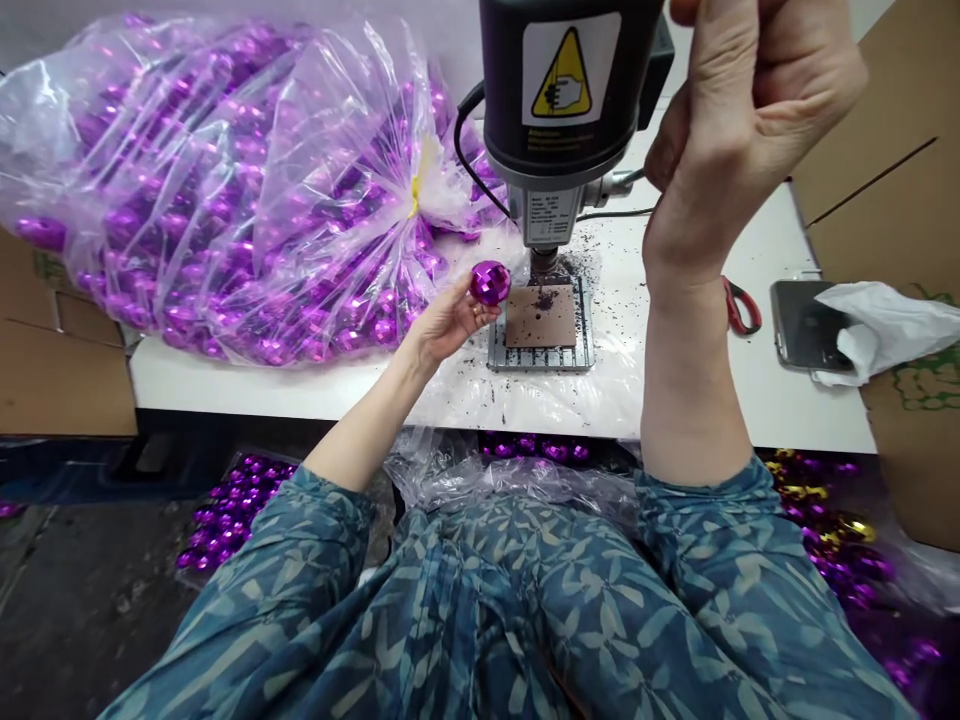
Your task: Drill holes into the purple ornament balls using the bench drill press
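My left hand (454, 322) is closed around the lower left side of a shiny purple faceted ball (490, 283), which it holds just left of a bench drill press (551, 215). Under the machine's head lies a brown square board (541, 318) with dark shavings on it, resting on a slotted metal base (586, 345). High at the right of the machine, my right hand (750, 110) is raised with its fingers curled into a fist. Whatever it grips is hidden by the hand and the picture's top edge.
A large clear bag (225, 190) of purple balls fills the table's left side. Right of my forearm are red-handled scissors (742, 306), a phone (806, 322) and crumpled white tissue (892, 325). Dark shavings dot the white table (360, 393). Cardboard boxes (892, 170) flank it.
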